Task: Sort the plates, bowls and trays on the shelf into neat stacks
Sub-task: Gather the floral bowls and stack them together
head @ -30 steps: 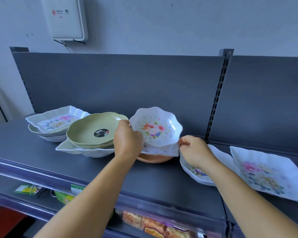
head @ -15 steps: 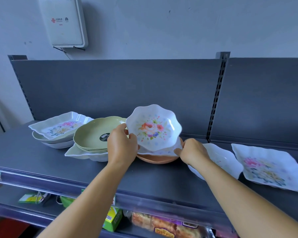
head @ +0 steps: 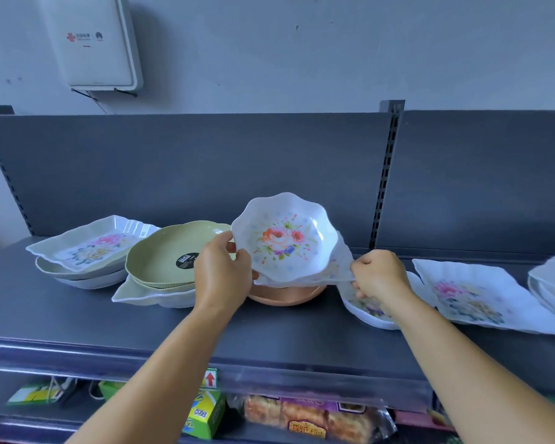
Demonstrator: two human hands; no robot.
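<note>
At the centre of the frame we hold a scalloped floral bowl (head: pixel 285 240) tipped up toward us, its lower edge over a white floral plate (head: pixel 340 267) that lies on an orange dish (head: pixel 287 296) on the grey shelf (head: pixel 141 325). Our left hand (head: pixel 221 272) pinches the bowl's left rim, thumb on the inner face; our right hand (head: pixel 380 274) is closed on the right corner of the plate beneath. The bowl looks like thin melamine, so we judge it light, stiff and glossy enough to slip, best taken at the wavy rim, where a thumb can hook over the lip. Left of centre sit green plates (head: pixel 170 257) on a white tray (head: pixel 154 298), and at far left a floral tray (head: pixel 92 248) tops another pile. At right lies a square floral plate (head: pixel 474 296), flat and alone.
</note>
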